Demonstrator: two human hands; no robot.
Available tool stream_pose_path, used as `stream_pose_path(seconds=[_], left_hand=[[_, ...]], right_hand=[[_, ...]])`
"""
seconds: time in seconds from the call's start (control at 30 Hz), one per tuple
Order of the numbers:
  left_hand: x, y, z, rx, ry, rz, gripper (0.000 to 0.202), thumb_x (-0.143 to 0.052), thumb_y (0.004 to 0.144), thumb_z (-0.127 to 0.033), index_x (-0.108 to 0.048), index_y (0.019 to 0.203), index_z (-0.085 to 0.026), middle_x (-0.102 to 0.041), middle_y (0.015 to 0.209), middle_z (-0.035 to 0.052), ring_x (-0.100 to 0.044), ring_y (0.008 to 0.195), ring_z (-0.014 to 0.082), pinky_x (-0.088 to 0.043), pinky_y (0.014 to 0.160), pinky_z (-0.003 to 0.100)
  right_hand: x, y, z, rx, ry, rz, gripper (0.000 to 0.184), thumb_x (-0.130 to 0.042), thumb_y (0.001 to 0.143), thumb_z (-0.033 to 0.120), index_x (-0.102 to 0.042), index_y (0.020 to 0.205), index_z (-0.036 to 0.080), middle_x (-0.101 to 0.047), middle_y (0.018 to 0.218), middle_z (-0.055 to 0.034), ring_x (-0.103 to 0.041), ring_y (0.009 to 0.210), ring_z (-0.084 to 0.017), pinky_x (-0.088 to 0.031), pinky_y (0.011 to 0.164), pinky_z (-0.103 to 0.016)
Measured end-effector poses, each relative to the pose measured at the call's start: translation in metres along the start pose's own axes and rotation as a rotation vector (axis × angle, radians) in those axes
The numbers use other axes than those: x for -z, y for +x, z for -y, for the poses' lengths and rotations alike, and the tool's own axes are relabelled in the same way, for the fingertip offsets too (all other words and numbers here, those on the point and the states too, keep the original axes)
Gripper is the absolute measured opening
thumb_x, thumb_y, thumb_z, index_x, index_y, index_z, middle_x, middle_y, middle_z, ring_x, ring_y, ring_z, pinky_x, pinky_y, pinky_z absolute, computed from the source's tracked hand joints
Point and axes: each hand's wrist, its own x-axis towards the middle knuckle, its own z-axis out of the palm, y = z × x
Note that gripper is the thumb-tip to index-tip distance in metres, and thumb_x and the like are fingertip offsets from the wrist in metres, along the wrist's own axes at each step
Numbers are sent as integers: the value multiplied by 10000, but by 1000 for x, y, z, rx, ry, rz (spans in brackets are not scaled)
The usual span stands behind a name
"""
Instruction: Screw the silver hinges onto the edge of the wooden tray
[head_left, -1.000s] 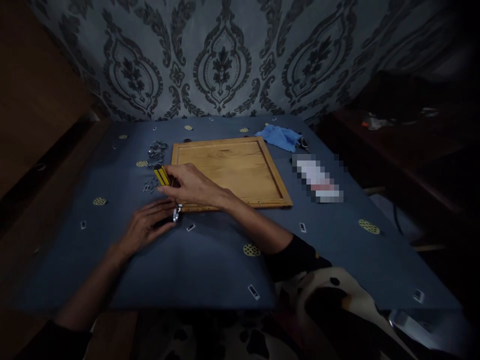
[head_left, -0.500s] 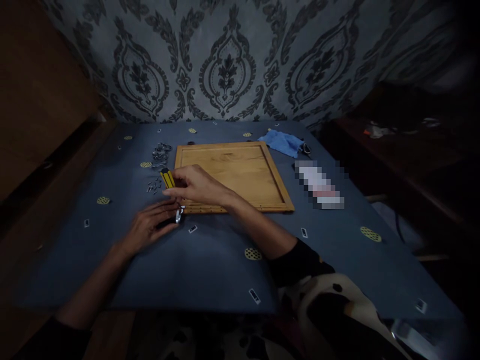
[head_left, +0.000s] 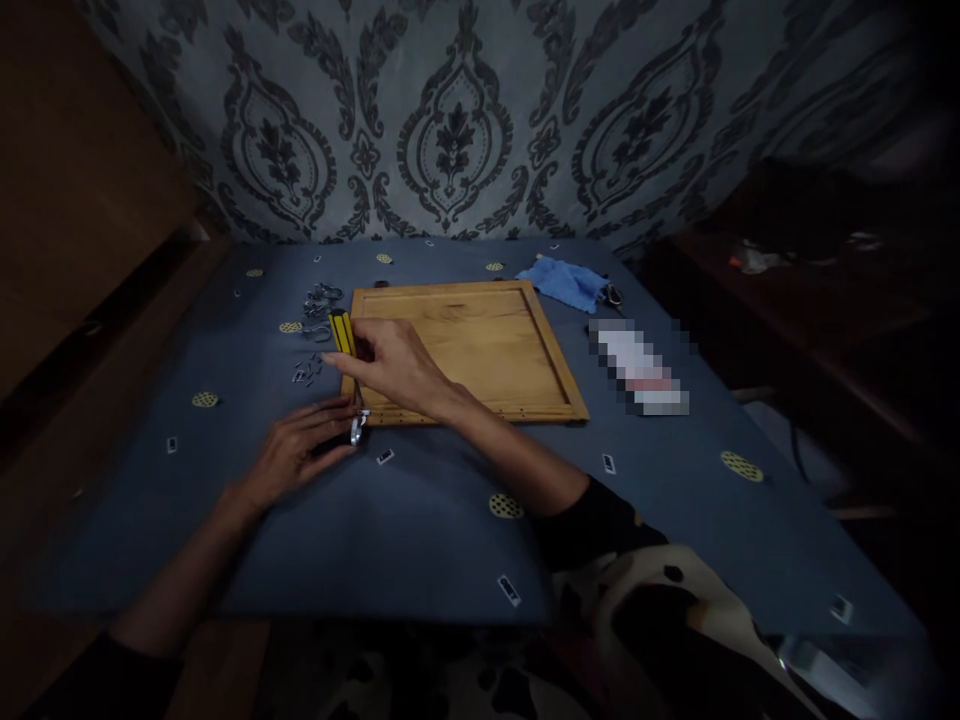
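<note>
My right hand is closed round a screwdriver with a yellow and black handle, its handle pointing up and away, its tip down by the near left corner of the wooden board. My left hand rests on the blue tablecloth with its fingers pinched on a small silver metal hook at that same corner. The board lies flat with a raised rim.
A pile of silver hooks and several small screws lie left of the board. A blue cloth sits at the back right, a blurred white packet to the right. Patterned wall behind; dark furniture on both sides.
My right hand has tilted the screwdriver more upright, its handle rising and shifting toward the board's left edge. My left hand has stayed on the hook.
</note>
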Motion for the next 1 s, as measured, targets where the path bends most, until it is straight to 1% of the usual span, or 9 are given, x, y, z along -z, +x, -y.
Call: stream_pose_path(seconds=[0.1,0.23,0.37,0.6,0.7,0.87,1.0], left_hand=[[0,0,0,-6,11,-1,324,-656,1058,-353,-706,1354,-232,-804,1263,93,-731,1276,284,-652,1029,469],[-1,-1,1,-11,18,3,314,-654,1060,-358,-711,1332,-211,-808,1247,104,-727,1283,287,-651,1029,468],[-3,-2,3,-7,7,-7,306,-641,1066,-380,-728,1310,-219,-811,1236,99,-725,1286,284,-650,1030,474],[-1,-2,2,10,19,21,301,-639,1066,-374,-730,1312,-226,-813,1229,98,-728,1282,288,-645,1041,491],[-1,-1,1,4,7,15,311,-644,1064,-381,-726,1320,-225,-810,1241,97,-726,1285,286,-649,1035,483],[-2,-2,1,13,-7,8,298,-649,1059,-373,-738,1309,-237,-810,1240,97,-727,1283,290,-651,1029,479],[-3,-2,2,4,-3,-4,299,-649,1059,-374,-735,1309,-236,-810,1245,96,-732,1275,286,-652,1028,469]], right_hand=[[-3,0,-2,-3,-25,35,377,-715,975,393,-539,722,176,-512,715,42,-453,693,-108,-273,657,-272],[-5,0,-4,-5,-2,43,364,-697,980,411,-561,741,172,-507,704,44,-453,690,-108,-278,655,-267],[-6,0,-4,-8,-5,56,361,-706,975,400,-562,736,170,-499,706,43,-437,683,-106,-276,653,-268],[-10,-1,-4,-21,-32,87,336,-723,966,351,-559,734,173,-507,709,46,-449,682,-108,-283,665,-272],[-11,-1,-4,-28,-29,84,342,-725,968,349,-548,733,176,-510,713,45,-457,694,-110,-288,672,-272],[-10,-1,-5,-9,-11,56,396,-710,977,418,-531,716,180,-515,715,42,-457,695,-109,-291,667,-270],[-8,0,-5,-4,-6,49,381,-701,981,396,-529,719,180,-507,713,42,-443,687,-106,-284,657,-271]])
